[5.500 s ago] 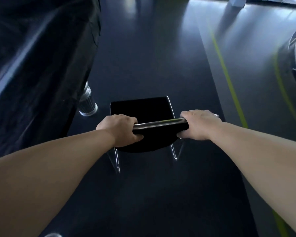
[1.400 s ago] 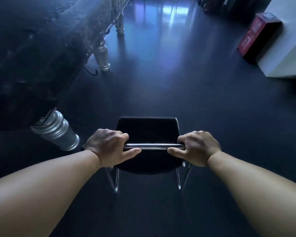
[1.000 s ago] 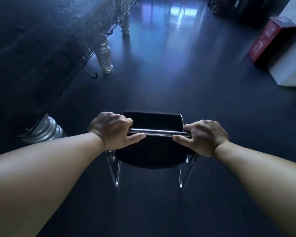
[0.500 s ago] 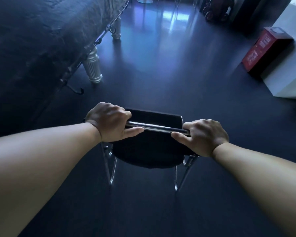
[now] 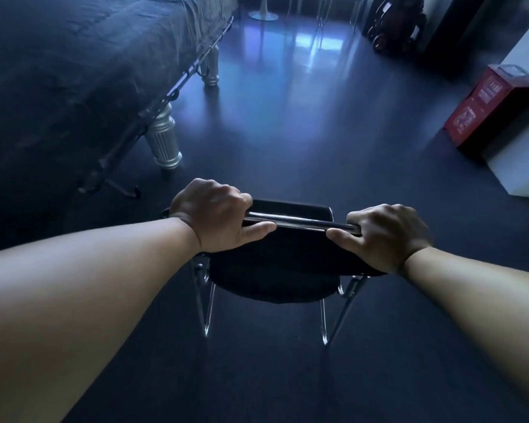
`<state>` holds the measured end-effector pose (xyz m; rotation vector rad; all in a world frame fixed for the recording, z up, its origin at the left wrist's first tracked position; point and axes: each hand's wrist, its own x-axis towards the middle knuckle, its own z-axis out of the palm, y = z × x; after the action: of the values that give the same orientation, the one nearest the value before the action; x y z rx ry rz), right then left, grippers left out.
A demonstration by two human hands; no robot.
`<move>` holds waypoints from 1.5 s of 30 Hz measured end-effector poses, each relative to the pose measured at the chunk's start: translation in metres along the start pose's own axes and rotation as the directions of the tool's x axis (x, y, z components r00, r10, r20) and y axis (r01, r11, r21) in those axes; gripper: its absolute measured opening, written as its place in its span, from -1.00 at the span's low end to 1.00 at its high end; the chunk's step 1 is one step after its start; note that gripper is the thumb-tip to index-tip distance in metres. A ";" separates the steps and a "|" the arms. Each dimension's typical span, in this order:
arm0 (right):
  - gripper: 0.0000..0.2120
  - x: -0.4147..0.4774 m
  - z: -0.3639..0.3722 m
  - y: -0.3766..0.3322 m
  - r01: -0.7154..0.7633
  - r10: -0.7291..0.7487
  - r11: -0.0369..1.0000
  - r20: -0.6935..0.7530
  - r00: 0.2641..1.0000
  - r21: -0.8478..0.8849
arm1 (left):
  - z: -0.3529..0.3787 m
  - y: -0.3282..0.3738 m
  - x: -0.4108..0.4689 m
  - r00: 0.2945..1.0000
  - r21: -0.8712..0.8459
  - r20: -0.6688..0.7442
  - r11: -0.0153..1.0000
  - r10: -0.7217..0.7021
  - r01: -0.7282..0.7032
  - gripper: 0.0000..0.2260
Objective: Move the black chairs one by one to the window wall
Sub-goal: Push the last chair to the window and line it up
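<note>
hands hold one black chair from behind, at its top. left hand is curled over the left end of the chrome top rail, knuckles up, with the thumb laid along the near side just under the tube. right hand is wrapped round the right end of the same rail in the same way, its thumb pointing inward toward the other thumb. both are closed tight on the rail, and a bare stretch of shiny tube shows between them. both forearms are bare and reach in from the lower corners of the view.

the chair is in the middle of the dark floor, backrest nearest the person, seat facing away, rail sloping a little down to the right. thin chrome legs run down below the backrest; whether their feet touch the floor i cannot tell.

left of the chair, near it but apart, a large table under dark cloth runs along the floor's left edge on fluted silver legs. toward the right edge, well apart from the chair, a red box stands against a white block. at the far edge are a round pedestal base and a dark bulky thing too dim to name, with pale light on the floor near them.
</note>
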<state>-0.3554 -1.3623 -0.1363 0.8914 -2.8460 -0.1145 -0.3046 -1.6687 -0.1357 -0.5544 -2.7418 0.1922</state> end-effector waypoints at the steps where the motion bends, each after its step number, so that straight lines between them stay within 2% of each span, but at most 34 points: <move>1: -0.26 0.015 0.003 0.010 0.004 -0.004 1.000 -0.009 1.000 -0.002 | 0.006 -0.006 0.014 1.000 0.009 -0.005 1.000 -0.006 0.006 -0.33; 9: -0.21 0.122 0.030 0.083 0.064 -0.066 0.997 -0.083 0.994 -0.036 | 0.046 -0.045 0.117 0.999 0.021 0.005 0.999 -0.035 0.035 -0.34; 16: -0.18 0.207 0.042 0.123 0.062 -0.060 0.998 -0.090 0.994 0.015 | 0.078 -0.086 0.192 0.997 0.039 0.012 0.996 -0.076 0.076 -0.39; 26: -0.20 0.324 0.072 0.190 0.118 -0.115 0.993 -0.155 0.981 0.015 | 0.131 -0.142 0.294 0.995 0.016 -0.059 0.996 -0.082 0.083 -0.39; 31: -0.10 0.380 0.083 0.217 0.104 -0.104 0.995 -0.160 0.982 -0.012 | 0.153 -0.174 0.343 0.994 0.006 -0.066 0.996 -0.084 0.084 -0.41; 35: -0.17 0.433 0.088 0.232 0.068 -0.068 0.998 -0.135 0.988 -0.003 | 0.176 -0.214 0.392 0.996 0.035 -0.071 0.998 -0.058 0.061 -0.40; 45: -0.14 0.568 0.112 0.268 -0.017 0.015 1.000 -0.115 0.993 -0.018 | 0.237 -0.317 0.512 0.996 0.031 -0.090 0.999 0.019 -0.016 -0.41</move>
<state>-0.9846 -1.4646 -0.1428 0.8430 -2.7406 -0.0847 -0.9436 -1.7702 -0.1424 -0.5654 -2.6430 0.2077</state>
